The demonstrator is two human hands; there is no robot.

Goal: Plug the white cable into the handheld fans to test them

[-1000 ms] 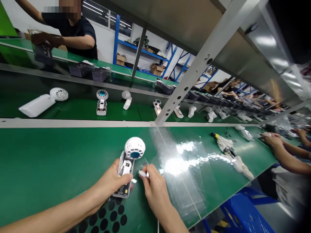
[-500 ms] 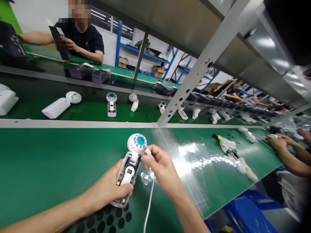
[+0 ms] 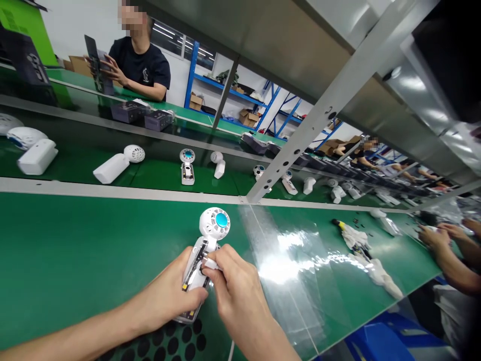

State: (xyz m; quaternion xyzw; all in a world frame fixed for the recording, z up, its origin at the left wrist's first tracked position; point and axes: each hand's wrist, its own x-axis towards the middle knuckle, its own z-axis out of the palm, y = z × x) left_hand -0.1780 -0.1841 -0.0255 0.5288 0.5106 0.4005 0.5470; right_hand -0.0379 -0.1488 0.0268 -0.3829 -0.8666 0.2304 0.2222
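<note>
Left hand [image 3: 178, 292] gripped fan [image 3: 214, 224]; right hand [image 3: 236, 282] pinched plug [image 3: 211, 262] over fan, contact unclear; cord [image 3: 231, 350] showed below; black discs [image 3: 173, 346] lay on bench [image 3: 93, 245]

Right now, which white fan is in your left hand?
The nearest fan, clasped by the left hand, its blue centre showing. The other fans are all farther away.

1. Your fan [image 3: 203, 245]: white vented head, bright blue centre, clear-cased body with the circuit board showing. It's in your left hand [image 3: 182, 293], head end away from you, leaning a bit right.
2. Your plug [image 3: 212, 262]: small, white, pinched in your right hand [image 3: 238, 283] over the fan's body. Can't tell if it's in.
3. Your cable [image 3: 231, 350]: white, thin, peeking out below that hand.
</note>
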